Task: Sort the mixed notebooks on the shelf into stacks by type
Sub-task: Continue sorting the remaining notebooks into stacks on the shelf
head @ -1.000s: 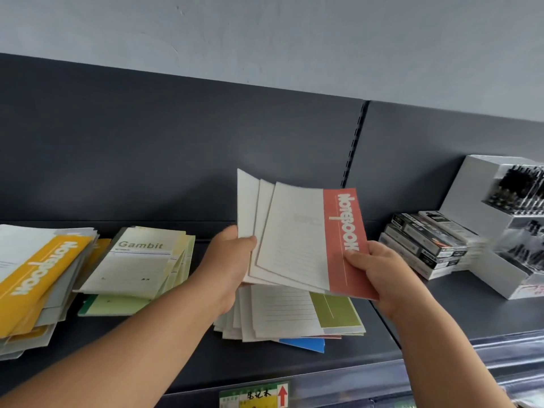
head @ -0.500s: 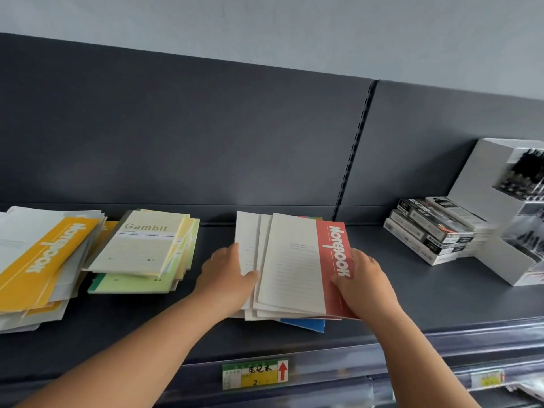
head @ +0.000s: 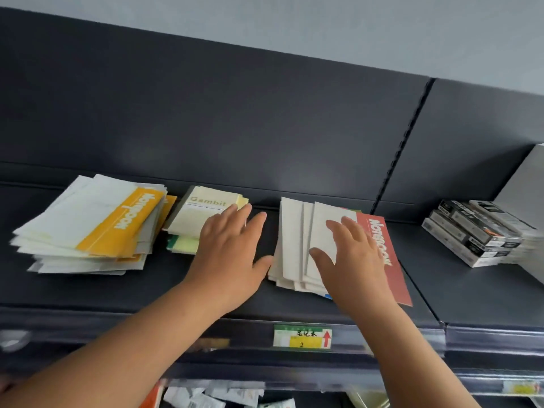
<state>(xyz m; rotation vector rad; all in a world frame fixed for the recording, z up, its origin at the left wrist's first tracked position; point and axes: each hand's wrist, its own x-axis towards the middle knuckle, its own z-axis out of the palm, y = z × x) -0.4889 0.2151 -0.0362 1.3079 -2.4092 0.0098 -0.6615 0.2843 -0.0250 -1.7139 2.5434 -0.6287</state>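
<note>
On the shelf (head: 441, 290), the red-banded notebook stack (head: 294, 237) is covered by the spread right hand (head: 353, 260). The spread left hand (head: 232, 248) is held at the Gambit stack's (head: 200, 219) edge.

Single head-worn wide-angle view, looking forward and down along my forearms onto the dark shelf (head: 88, 290), which crosses the middle of the frame on a slant, lower at the right. The camera sits near: my left hand (head: 232, 254) and right hand (head: 353, 260) occupy the centre, with the back panel (head: 206, 113) and pale wall (head: 353, 25) above. The front rail (head: 485, 337) with its price label (head: 302, 336) spans the lower frame, and a lower tier (head: 220, 396) shows at the bottom edge.
</note>
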